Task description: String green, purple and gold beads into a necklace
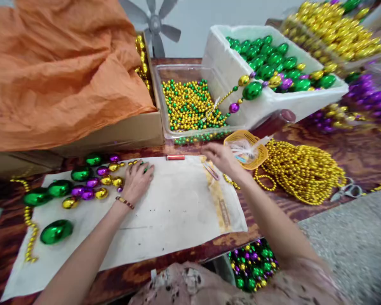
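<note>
My left hand (137, 180), with a beaded bracelet (125, 202) at its wrist, lies palm down on the white cloth (178, 203). Its fingers are apart and touch small green and gold beads. Left of it, large green beads (59, 188), purple beads (93, 182) and gold beads (101, 193) lie grouped; one big green bead (56, 231) sits apart. My right hand (224, 159) hovers over the cloth's far right corner, beside the yellow basket (263, 160). Its fingers are bent together and slightly blurred; what they hold is too small to make out. Tweezers-like snips (211, 171) lie below it.
Behind the cloth stand a clear bin (160, 106) of small beads and a white foam box (222, 51) of green beads. Gold bead strands (305, 171) and scissors (347, 190) lie right. A red lighter-like object (175, 157) rests at the cloth's far edge. Orange fabric (66, 76) covers a carton.
</note>
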A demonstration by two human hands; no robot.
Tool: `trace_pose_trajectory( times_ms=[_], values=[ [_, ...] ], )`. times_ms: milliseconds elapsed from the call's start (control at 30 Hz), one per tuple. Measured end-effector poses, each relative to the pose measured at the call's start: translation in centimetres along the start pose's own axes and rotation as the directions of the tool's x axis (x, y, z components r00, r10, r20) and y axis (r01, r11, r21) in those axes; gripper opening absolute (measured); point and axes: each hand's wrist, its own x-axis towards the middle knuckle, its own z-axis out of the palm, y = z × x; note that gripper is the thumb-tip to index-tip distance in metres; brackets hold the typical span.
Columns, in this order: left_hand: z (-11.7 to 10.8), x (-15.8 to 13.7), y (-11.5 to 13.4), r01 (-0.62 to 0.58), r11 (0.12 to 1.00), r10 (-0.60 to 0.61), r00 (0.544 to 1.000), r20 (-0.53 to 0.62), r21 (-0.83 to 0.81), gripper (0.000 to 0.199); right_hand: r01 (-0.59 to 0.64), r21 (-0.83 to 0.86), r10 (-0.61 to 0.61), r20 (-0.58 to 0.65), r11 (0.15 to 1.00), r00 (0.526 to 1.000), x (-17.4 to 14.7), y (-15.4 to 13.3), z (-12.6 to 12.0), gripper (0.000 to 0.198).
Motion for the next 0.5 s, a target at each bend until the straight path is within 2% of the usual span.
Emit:
trace_pose_trajectory(
  times_ms=[133,200,300,400,500],
  values=[
    [-0.7,-0.3,0.6,0.012,0.998,-0.013,1.000,-0.002,-0.057,0.040,-0.152,0.029,0.147,0.113,0.988,0.983,-7.5,0.8,4.5,0.014],
    [-1.3,-0.7,1.3,0.028,0.995,-0.028,1.000,0.005,-0.094,0.041,-0.173,0.049,0.166,0.128,0.984,0.978,-9.5,0.2,6.1,0.015],
    [-2.4,-2.2,2.7,0.057,0.986,-0.060,0.998,-0.012,-0.159,0.042,-0.160,0.080,0.146,0.155,0.984,0.977,-10.5,-1.9,7.8,0.015],
    [-3.6,-5.9,3.6,0.112,0.966,-0.141,0.984,-0.110,-0.234,0.039,-0.094,0.111,0.069,0.215,0.989,0.974,-11.0,-4.8,9.4,0.015],
    [-4.9,-12.2,4.3,0.220,0.923,-0.299,0.926,-0.230,-0.315,0.034,-0.031,0.106,-0.004,0.319,0.994,0.948,-11.9,-7.9,11.1,0.015]
  ],
)
